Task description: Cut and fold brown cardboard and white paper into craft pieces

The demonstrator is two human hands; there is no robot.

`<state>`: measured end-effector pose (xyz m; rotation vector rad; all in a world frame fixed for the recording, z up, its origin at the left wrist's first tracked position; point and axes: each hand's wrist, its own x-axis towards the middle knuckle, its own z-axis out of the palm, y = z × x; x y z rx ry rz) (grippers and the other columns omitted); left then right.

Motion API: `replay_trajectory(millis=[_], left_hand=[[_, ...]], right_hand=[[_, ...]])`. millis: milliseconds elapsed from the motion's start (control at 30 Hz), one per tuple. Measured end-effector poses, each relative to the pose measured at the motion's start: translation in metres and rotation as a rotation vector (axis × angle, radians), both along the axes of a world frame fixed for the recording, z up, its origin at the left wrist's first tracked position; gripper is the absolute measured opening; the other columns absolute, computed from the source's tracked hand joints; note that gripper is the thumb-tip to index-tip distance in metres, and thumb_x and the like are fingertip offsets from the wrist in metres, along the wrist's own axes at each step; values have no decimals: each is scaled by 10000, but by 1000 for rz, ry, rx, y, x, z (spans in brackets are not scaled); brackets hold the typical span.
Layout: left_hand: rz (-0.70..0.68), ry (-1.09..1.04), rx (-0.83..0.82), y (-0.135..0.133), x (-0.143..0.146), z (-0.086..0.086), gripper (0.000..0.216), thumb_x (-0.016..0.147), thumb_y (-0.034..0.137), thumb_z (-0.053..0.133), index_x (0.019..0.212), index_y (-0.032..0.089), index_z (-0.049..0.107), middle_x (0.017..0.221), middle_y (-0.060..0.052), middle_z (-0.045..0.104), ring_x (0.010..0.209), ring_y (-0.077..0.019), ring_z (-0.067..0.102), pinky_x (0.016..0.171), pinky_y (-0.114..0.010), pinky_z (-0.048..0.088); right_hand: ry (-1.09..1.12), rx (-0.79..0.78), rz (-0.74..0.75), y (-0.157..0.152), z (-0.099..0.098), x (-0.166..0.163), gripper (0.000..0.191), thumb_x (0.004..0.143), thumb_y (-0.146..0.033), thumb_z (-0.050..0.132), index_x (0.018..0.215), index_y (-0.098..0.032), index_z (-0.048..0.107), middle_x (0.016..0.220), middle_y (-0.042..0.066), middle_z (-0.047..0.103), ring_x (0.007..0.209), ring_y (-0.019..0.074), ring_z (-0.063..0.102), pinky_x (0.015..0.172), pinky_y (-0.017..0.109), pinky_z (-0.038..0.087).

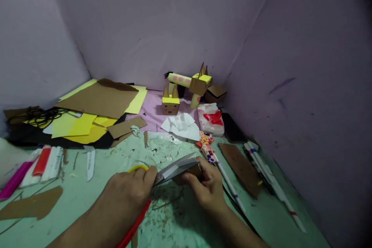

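My left hand (128,192) is closed round scissors (171,169) with a yellow and red handle; the grey blades point right, slightly apart. My right hand (205,186) pinches a small piece of brown cardboard (194,171) at the blades. Both hands hover over the green cutting mat (87,197), which is strewn with paper scraps.
Yellow and brown sheets (95,108) lie at the back left with black cord (43,116). Cardboard animal figures (186,89) stand at the back, by white paper (181,126) and a plastic bag (210,118). Markers (37,164) lie left, pens (270,182) and a brown scrap (240,168) right.
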<state>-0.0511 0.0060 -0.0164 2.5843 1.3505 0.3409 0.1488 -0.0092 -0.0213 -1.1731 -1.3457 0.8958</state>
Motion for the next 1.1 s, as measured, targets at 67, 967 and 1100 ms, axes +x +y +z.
replay_trajectory(millis=[67, 967, 1100], left_hand=[[-24, 118, 52, -1, 0, 3, 352, 770, 93, 355, 985, 200, 614, 768, -80, 671, 630, -235, 592, 570, -333, 404], [15, 178, -251, 4, 11, 30, 191, 791, 211, 410, 764, 182, 597, 604, -58, 618, 522, -204, 580, 503, -279, 366], [115, 104, -358, 16, 10, 30, 257, 823, 357, 439, 701, 179, 579, 678, -91, 641, 626, -230, 613, 560, -290, 394]], right_hand=[[-7, 3, -24, -1, -2, 0, 114, 693, -254, 581, 624, -186, 521, 527, -51, 412, 490, 103, 353, 461, 232, 285], [419, -331, 64, 16, -8, 0, 235, 566, -289, 792, 677, -155, 634, 585, -9, 610, 514, 119, 522, 501, 233, 406], [432, -351, 115, 19, -16, 7, 278, 588, -334, 801, 742, -153, 656, 627, -3, 618, 548, 131, 537, 526, 239, 412]])
